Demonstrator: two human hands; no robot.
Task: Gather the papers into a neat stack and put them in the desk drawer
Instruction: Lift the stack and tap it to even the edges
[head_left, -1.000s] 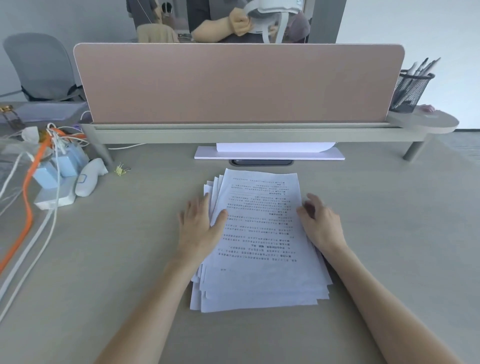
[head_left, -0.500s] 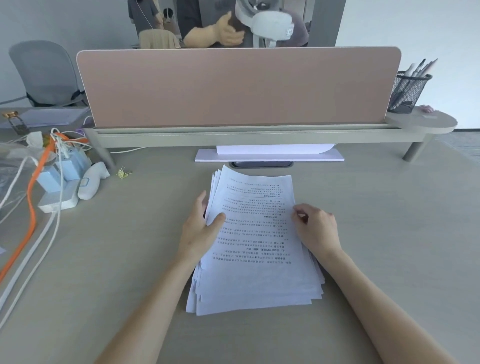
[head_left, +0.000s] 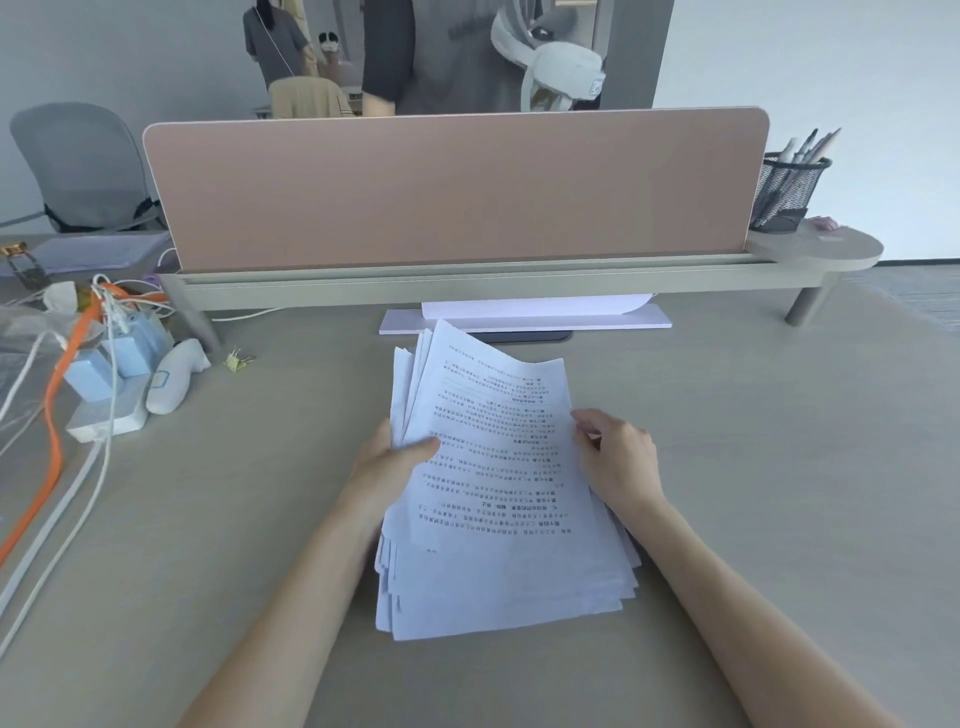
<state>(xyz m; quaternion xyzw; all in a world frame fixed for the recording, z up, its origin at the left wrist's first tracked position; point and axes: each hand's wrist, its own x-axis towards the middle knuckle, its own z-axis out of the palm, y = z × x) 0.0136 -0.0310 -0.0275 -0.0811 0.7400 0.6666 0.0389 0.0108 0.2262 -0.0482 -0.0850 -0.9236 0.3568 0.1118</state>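
Observation:
A loose stack of printed white papers (head_left: 498, 499) sits in the middle of the beige desk (head_left: 779, 467), its far end raised off the surface and its edges fanned out unevenly. My left hand (head_left: 387, 467) grips the stack's left edge, thumb on the top sheet and fingers underneath. My right hand (head_left: 615, 460) holds the right edge, fingers curled on the paper. No drawer is visible.
A pink divider panel (head_left: 457, 187) on a low shelf (head_left: 467, 286) runs along the back, with a mesh pen holder (head_left: 787, 189) at its right end. A power strip with blue plugs, white and orange cables (head_left: 104, 395) clutter the left. A person stands behind the divider.
Both hands went from pressing the sides of the flat papers to gripping them. The far end of the stack has lifted off the desk.

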